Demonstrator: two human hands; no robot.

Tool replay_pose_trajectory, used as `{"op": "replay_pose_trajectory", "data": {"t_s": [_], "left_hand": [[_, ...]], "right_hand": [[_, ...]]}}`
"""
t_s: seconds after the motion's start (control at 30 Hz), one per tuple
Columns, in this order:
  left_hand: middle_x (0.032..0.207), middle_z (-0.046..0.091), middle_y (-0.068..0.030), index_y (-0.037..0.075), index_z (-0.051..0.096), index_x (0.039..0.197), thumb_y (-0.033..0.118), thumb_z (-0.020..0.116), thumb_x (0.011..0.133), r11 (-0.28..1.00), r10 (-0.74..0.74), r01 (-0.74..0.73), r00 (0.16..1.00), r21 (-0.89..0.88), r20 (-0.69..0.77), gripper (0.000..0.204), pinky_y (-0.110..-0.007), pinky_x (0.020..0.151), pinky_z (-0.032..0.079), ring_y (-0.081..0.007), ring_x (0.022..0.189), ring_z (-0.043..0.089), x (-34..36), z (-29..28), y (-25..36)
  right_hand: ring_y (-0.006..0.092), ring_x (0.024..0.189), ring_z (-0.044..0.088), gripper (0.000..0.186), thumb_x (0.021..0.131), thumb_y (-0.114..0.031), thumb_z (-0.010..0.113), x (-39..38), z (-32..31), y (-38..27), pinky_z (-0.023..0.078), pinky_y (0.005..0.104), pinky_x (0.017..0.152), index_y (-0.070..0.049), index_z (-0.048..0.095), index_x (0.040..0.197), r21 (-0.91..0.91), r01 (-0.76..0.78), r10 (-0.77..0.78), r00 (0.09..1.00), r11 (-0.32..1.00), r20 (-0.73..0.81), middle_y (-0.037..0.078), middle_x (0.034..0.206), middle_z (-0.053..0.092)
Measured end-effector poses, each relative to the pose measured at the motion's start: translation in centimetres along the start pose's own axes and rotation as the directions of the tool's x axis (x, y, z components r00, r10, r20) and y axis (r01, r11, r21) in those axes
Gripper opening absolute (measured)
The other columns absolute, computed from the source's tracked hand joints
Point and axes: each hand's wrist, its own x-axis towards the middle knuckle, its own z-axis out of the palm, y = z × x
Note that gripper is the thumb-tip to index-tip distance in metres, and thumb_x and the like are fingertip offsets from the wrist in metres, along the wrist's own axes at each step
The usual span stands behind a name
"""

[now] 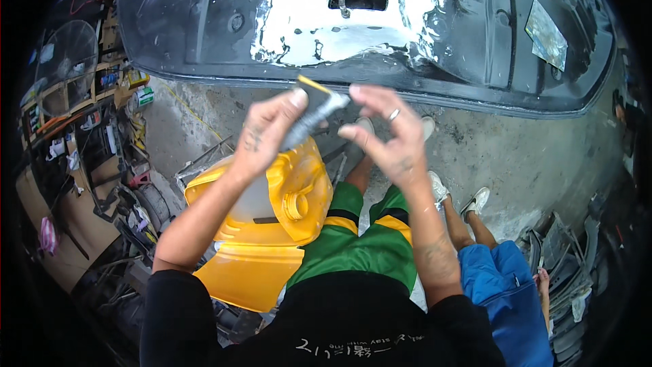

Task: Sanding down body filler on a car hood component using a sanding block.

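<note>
My left hand (265,132) pinches a blurred grey piece (309,120) with a yellow strip along one end. My right hand (394,136): thumb and fingers parted, fingertips just beside the piece; contact, cannot tell. Piece held up, near the dark vehicle panel's (468,85) near edge.

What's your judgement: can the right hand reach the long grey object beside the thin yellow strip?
Probably yes: the right hand is open, fingertips near the upper end of the grey object; nothing visible blocks them.

Grey obj. (309,122) v. blurry, exact ID unclear
</note>
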Motion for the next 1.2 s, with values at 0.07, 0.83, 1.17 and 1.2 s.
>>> {"op": "replay_pose_trajectory", "data": {"t_s": [0.07, 0.83, 1.17, 1.2], "left_hand": [[0.095, 0.069, 0.0010, 0.001, 0.073, 0.105, 0.037, 0.052, 0.110, 0.991, 0.119, -0.119, 0.993, -0.055, -0.002, 0.042, -0.025, 0.078, 0.047, -0.0080, 0.085, 0.058, -0.2, 1.6, -3.6], [0.100, 0.062, -0.0011, 0.010, 0.045, 0.093, -0.001, 0.068, 0.098, 0.779, 0.000, -0.087, 0.990, -0.621, -0.139, 0.025, -0.025, 0.087, 0.045, -0.0061, 0.095, 0.056, -2.2, 6.7, -9.3], [0.130, 0.062, -0.0083, 0.005, 0.061, 0.136, 0.018, 0.083, 0.087, 0.936, 0.344, -0.351, 0.930, -0.030, -0.128, 0.055, -0.033, 0.100, 0.048, -0.0165, 0.122, 0.057, -0.8, 5.0, -5.4], [0.128, 0.064, -0.0081, 0.006, 0.060, 0.139, 0.018, 0.081, 0.089, 0.966, 0.248, -0.249, 0.969, -0.065, -0.014, 0.056, -0.032, 0.099, 0.048, -0.0159, 0.120, 0.058, -0.3, 4.5, -5.3]], "right_hand": [[0.0202, 0.109, 0.068, 0.045, 0.085, -0.008, 0.084, -3.8, 2.6, 0.6, 0.058, 0.0322, 0.091, 0.001, 0.067, 0.126, 0.410, -0.278, 0.305, 0.952, 0.869, -0.001, 0.013, 0.123, 0.068], [0.0136, 0.093, 0.071, 0.043, 0.091, -0.004, 0.080, -6.7, 3.6, -0.1, 0.055, 0.0246, 0.085, 0.011, 0.061, 0.126, 0.633, -0.526, 0.707, 0.706, 0.568, -0.047, 0.016, 0.106, 0.075], [0.0129, 0.095, 0.070, 0.028, 0.093, -0.002, 0.077, -6.8, 3.1, 0.7, 0.055, 0.0243, 0.081, 0.004, 0.065, 0.117, 0.604, -0.459, 0.625, 0.776, 0.652, -0.083, 0.012, 0.107, 0.074], [0.0128, 0.093, 0.070, 0.028, 0.093, -0.003, 0.076, -6.4, 3.0, 0.6, 0.055, 0.0238, 0.080, 0.003, 0.066, 0.119, 0.600, -0.451, 0.602, 0.796, 0.660, -0.064, 0.011, 0.105, 0.074]]}}
